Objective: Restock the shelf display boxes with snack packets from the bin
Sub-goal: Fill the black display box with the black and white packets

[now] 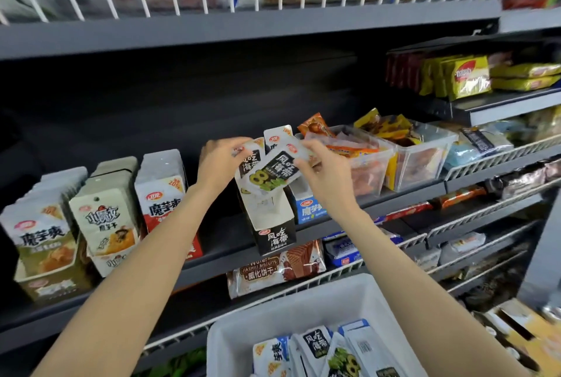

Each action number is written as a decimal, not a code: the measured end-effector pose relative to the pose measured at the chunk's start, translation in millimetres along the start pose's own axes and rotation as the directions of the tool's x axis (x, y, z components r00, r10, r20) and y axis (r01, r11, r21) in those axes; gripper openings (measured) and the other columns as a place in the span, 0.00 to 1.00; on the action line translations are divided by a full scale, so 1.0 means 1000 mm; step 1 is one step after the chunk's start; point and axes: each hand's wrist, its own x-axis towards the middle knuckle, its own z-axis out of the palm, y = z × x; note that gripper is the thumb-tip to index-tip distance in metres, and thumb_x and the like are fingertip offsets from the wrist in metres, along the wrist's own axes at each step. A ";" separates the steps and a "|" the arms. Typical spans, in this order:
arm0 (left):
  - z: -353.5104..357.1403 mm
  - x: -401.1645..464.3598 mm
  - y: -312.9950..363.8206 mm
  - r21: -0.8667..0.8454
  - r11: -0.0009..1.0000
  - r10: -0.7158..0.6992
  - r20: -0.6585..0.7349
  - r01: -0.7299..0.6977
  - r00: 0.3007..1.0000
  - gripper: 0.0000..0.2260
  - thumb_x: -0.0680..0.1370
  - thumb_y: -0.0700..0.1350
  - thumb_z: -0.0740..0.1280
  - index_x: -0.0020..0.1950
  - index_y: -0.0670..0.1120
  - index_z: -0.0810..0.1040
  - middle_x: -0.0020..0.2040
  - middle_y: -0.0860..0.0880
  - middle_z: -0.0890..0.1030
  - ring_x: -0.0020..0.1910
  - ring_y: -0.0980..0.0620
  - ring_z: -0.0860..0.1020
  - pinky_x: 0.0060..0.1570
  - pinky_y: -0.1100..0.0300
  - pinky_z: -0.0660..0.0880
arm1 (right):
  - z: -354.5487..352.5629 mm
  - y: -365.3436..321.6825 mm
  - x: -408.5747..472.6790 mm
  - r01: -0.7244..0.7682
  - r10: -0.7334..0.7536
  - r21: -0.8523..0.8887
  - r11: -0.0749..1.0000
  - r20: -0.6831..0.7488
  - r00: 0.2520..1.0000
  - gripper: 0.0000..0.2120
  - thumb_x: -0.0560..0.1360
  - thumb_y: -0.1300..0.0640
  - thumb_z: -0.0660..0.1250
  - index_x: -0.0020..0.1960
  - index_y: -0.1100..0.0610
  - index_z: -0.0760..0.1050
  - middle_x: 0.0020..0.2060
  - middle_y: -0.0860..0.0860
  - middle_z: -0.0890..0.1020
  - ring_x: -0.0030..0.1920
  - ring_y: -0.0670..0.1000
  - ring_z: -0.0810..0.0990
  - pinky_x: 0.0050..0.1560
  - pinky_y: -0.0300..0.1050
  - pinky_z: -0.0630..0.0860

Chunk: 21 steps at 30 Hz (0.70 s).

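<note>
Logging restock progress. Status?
Left hand and right hand both hold kelp packets over black display box. Bin holds more. Nothing blocking.

bin [230,343] below shelf [318,224]; packets [315,343] in bin; display box [273,224] on shelf, tubs [422,161] right.

The bin [230,343] is cut off by the bottom edge.
</note>
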 end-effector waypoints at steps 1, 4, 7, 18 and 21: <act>0.002 0.002 -0.004 -0.009 1.000 -0.020 0.009 0.020 1.000 0.09 0.76 0.44 0.69 0.55 0.49 0.83 0.53 0.50 0.84 0.52 0.52 0.81 0.53 0.66 0.71 | 0.006 -0.003 0.006 0.030 -0.028 -0.051 0.998 0.037 0.999 0.13 0.75 0.59 0.68 0.59 0.59 0.77 0.42 0.54 0.83 0.34 0.49 0.77 0.38 0.42 0.73; 0.007 0.011 -0.014 0.041 0.994 -0.104 0.034 0.102 0.994 0.09 0.76 0.46 0.68 0.55 0.51 0.83 0.49 0.48 0.84 0.50 0.48 0.81 0.49 0.57 0.75 | 0.028 -0.006 0.022 0.094 -0.068 -0.173 0.980 0.152 0.986 0.14 0.75 0.60 0.67 0.60 0.56 0.76 0.48 0.54 0.82 0.43 0.55 0.80 0.41 0.46 0.73; 0.010 0.019 -0.019 0.101 0.980 -0.178 0.046 0.172 0.983 0.10 0.74 0.45 0.68 0.55 0.50 0.82 0.50 0.47 0.84 0.49 0.45 0.80 0.45 0.58 0.71 | 0.048 -0.006 0.037 0.058 0.002 -0.239 0.969 0.242 0.970 0.13 0.76 0.58 0.65 0.61 0.57 0.75 0.49 0.55 0.82 0.48 0.55 0.80 0.40 0.44 0.70; 0.011 -0.006 -0.016 -0.082 0.994 -0.069 -0.033 0.067 0.997 0.19 0.75 0.35 0.63 0.64 0.49 0.75 0.62 0.49 0.77 0.60 0.47 0.75 0.62 0.49 0.72 | 0.085 0.013 0.054 -0.072 0.159 -0.340 0.938 0.237 0.958 0.23 0.75 0.56 0.67 0.68 0.52 0.67 0.68 0.58 0.67 0.67 0.60 0.65 0.65 0.51 0.66; 0.008 -0.023 -0.004 -0.108 0.993 -0.057 -0.118 0.044 0.991 0.17 0.75 0.38 0.65 0.62 0.48 0.76 0.60 0.49 0.77 0.58 0.46 0.75 0.57 0.48 0.74 | 0.076 0.013 0.036 -0.050 0.078 -0.180 0.982 0.156 0.985 0.19 0.74 0.58 0.68 0.65 0.55 0.71 0.63 0.57 0.72 0.65 0.58 0.68 0.64 0.51 0.67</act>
